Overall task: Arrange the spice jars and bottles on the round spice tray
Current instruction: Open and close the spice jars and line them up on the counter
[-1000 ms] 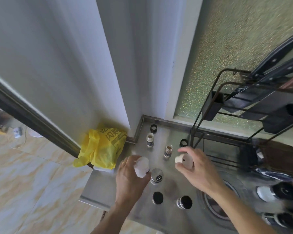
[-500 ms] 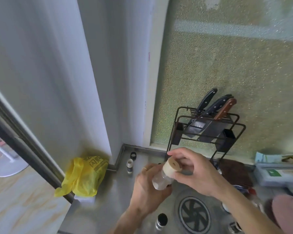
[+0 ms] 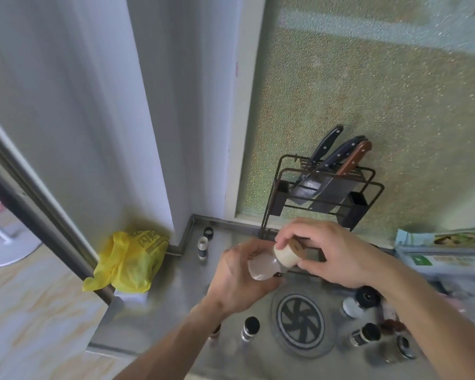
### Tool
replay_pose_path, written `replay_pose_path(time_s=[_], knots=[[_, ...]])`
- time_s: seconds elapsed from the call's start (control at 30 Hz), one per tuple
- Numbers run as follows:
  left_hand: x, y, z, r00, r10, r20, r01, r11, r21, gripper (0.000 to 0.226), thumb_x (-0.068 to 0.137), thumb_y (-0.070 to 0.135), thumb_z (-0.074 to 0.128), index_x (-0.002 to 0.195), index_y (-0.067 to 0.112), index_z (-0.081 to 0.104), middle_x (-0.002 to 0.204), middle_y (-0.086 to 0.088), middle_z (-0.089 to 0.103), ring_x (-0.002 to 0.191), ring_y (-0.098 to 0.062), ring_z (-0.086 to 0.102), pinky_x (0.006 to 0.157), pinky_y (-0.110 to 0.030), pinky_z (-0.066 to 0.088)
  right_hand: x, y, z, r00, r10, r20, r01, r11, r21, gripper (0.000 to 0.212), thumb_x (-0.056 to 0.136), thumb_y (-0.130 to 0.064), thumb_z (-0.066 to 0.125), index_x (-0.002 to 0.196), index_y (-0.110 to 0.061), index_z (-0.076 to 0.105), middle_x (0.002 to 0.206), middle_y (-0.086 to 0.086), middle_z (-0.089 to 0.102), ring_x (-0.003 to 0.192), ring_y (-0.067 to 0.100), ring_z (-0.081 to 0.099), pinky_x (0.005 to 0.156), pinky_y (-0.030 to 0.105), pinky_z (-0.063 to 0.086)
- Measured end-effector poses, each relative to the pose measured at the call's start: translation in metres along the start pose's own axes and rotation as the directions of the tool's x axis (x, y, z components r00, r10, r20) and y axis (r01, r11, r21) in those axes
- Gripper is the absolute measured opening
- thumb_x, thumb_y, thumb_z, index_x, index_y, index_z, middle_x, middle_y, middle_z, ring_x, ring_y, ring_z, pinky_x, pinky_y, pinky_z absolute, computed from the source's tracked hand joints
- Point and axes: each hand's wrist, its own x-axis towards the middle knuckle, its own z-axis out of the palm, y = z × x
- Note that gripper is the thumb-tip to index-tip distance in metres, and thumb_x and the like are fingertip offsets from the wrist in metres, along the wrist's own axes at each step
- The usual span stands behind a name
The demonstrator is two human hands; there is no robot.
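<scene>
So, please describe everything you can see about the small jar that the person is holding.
The jar looks like frosted, translucent plastic or glass, rounded, with a pale cream cap. It is tilted, cap toward the right, above the steel counter. The left hand grips its body; the right hand holds the cap.

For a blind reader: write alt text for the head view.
Left hand holds a clear jar while the right hand grips its beige lid, above a steel counter. Small spice jars stand around a round tray; a knife rack and a yellow bag sit behind.
</scene>
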Motion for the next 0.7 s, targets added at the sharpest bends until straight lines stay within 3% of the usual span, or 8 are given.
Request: replay_pose_path(time_s=[0.13, 0.23, 0.3, 0.43, 0.5, 0.57, 0.63, 0.7], knots=[[-0.001, 0.0, -0.002, 1.0, 0.0, 0.022, -0.001, 1.0, 0.017, 0.057, 0.065, 0.041, 0.085, 0.118, 0.033, 0.065, 0.105, 0.017, 0.072, 0.095, -0.002, 0.067, 0.086, -0.032, 0.056, -0.001, 0.003, 0.007, 1.0, -0.009, -0.02, 0.009, 0.999, 0.033, 0.043, 0.081, -0.005, 0.077, 0.107, -0.036, 0.062, 0.116, -0.016, 0.064, 0.111, 0.01, 0.064, 0.094, 0.037, 0.056], [-0.002, -0.001, -0.001, 1.0, 0.001, 0.022, -0.002, 1.0, 0.031, 0.056, 0.066, 0.04, 0.083, 0.118, 0.036, 0.065, 0.106, 0.018, 0.072, 0.094, -0.001, 0.066, 0.088, -0.033, 0.055, 0.003, 0.007, 0.015, 0.991, 0.095, -0.098, -0.098, 0.995, -0.021, 0.021, 0.086, -0.043, 0.072, 0.102, -0.036, 0.06, 0.094, -0.013, 0.071, 0.085, 0.003, 0.071, 0.076, 0.035, 0.06], [-0.003, -0.003, 0.0, 1.0, 0.001, 0.022, -0.001, 1.0, 0.012, 0.055, 0.066, 0.038, 0.084, 0.118, 0.037, 0.065, 0.105, 0.018, 0.072, 0.094, -0.001, 0.067, 0.088, -0.032, 0.055, 0.002, 0.007, 0.018, 0.983, 0.112, -0.143, -0.13, 0.983, -0.125, 0.032, 0.085, -0.063, 0.062, 0.101, -0.036, 0.057, 0.086, -0.013, 0.07, 0.075, 0.004, 0.069, 0.069, 0.037, 0.058], [0.0, -0.006, -0.001, 1.0, 0.0, 0.007, 0.0, 1.0, 0.002, 0.054, 0.066, 0.035, 0.086, 0.117, 0.034, 0.066, 0.104, 0.018, 0.072, 0.094, 0.0, 0.066, 0.086, -0.031, 0.055, 0.005, 0.006, 0.019, 0.994, 0.108, -0.004, -0.108, 0.992, -0.071, 0.046, 0.077, -0.042, 0.079, 0.115, -0.044, 0.053, 0.11, -0.017, 0.062, 0.091, 0.007, 0.067, 0.077, 0.032, 0.059], [0.002, -0.009, -0.002, 1.0, 0.015, 0.018, -0.015, 0.999, 0.031, 0.053, 0.066, 0.038, 0.084, 0.116, 0.035, 0.066, 0.103, 0.018, 0.072, 0.092, -0.001, 0.067, 0.084, -0.032, 0.055, 0.009, 0.005, 0.021, 0.986, 0.157, -0.051, -0.163, 0.973, -0.166, 0.031, 0.08, -0.052, 0.072, 0.104, -0.037, 0.059, 0.093, -0.014, 0.067, 0.079, 0.005, 0.066, 0.071, 0.034, 0.057], [0.002, -0.012, -0.002, 0.999, 0.024, 0.027, -0.025, 0.999, 0.039, 0.053, 0.067, 0.039, 0.084, 0.116, 0.036, 0.066, 0.103, 0.017, 0.073, 0.091, -0.003, 0.067, 0.083, -0.031, 0.055, 0.012, 0.004, 0.021, 0.979, 0.187, -0.08, -0.202, 0.947, -0.251, 0.043, 0.079, -0.071, 0.06, 0.099, -0.033, 0.06, 0.088, -0.015, 0.067, 0.078, 0.006, 0.063, 0.067, 0.029, 0.052], [0.001, -0.014, -0.003, 0.999, 0.033, 0.021, -0.034, 0.999, 0.04, 0.052, 0.068, 0.037, 0.085, 0.116, 0.035, 0.066, 0.102, 0.018, 0.073, 0.091, -0.001, 0.067, 0.083, -0.03, 0.054, 0.013, 0.003, 0.021, 0.981, 0.191, -0.018, -0.191, 0.957, -0.219, 0.055, 0.075, -0.066, 0.068, 0.12, -0.039, 0.053, 0.11, -0.018, 0.061, 0.094, 0.003, 0.059, 0.08, 0.027, 0.049], [0.001, -0.015, -0.003, 0.999, 0.039, 0.01, -0.039, 0.998, 0.041, 0.052, 0.068, 0.034, 0.087, 0.115, 0.035, 0.066, 0.101, 0.018, 0.072, 0.09, -0.001, 0.066, 0.082, -0.029, 0.054, 0.013, 0.001, 0.022, 0.984, 0.176, 0.013, -0.171, 0.969, -0.178, 0.052, 0.077, -0.052, 0.074, 0.122, -0.041, 0.052, 0.113, -0.016, 0.062, 0.095, 0.004, 0.06, 0.084, 0.029, 0.051]])
